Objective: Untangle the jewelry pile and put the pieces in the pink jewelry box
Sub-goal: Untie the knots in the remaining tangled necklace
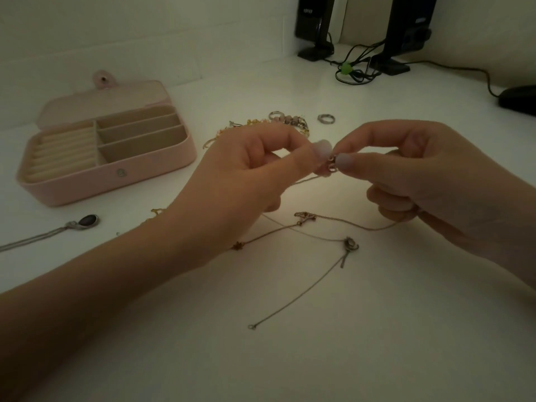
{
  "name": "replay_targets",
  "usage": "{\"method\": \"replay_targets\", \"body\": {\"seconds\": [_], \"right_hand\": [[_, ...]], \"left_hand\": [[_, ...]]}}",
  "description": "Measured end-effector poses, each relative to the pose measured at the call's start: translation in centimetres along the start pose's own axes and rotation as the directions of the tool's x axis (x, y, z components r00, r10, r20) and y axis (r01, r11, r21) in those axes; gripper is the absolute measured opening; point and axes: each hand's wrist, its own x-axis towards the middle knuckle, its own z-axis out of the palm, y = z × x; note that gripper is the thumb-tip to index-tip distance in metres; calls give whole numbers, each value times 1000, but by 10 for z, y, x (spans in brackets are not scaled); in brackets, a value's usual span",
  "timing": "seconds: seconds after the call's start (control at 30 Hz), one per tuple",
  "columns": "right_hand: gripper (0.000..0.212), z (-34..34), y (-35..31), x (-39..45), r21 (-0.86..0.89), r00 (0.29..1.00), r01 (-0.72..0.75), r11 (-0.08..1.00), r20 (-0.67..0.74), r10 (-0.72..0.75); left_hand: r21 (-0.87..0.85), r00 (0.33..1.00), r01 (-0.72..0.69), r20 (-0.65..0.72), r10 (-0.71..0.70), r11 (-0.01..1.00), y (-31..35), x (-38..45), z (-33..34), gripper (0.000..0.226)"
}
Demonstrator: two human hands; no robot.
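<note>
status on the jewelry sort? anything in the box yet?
Done: box open, compartments look empty. In hand: left hand and right hand pinch a small charm on a thin chain. Left: that chain, the pendant necklace, the bead pile and the ring.

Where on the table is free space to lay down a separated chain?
Free: the near table, right of the loose thin chain. Also in front of the pink jewelry box. Crowded: the jewelry pile behind the hands.

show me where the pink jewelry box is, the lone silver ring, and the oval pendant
pink jewelry box (87,185): head view, front wall.
silver ring (326,118): head view, its band.
oval pendant (88,221): head view, dark stone.
</note>
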Motion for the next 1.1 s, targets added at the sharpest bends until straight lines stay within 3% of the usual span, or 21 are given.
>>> {"method": "replay_targets", "body": {"seconds": [0.27, 0.73, 1.1], "right_hand": [[27, -1, 0, 1, -68, 998, 58, 996, -29, -60], [27, -1, 2, 1, -126, 988, 151, 980, 41, -147], [18, 0, 2, -2, -202, 974, 228, 953, 48, -222]], "left_hand": [[80, 993, -34, -107, 43, 996, -2, 0, 1, 15], [293, 984, -107, -108, 144, 950, -1, -5, 7, 10], [342, 971, -169, -106, 216, 924, 1, -6, 6, 10]]}}
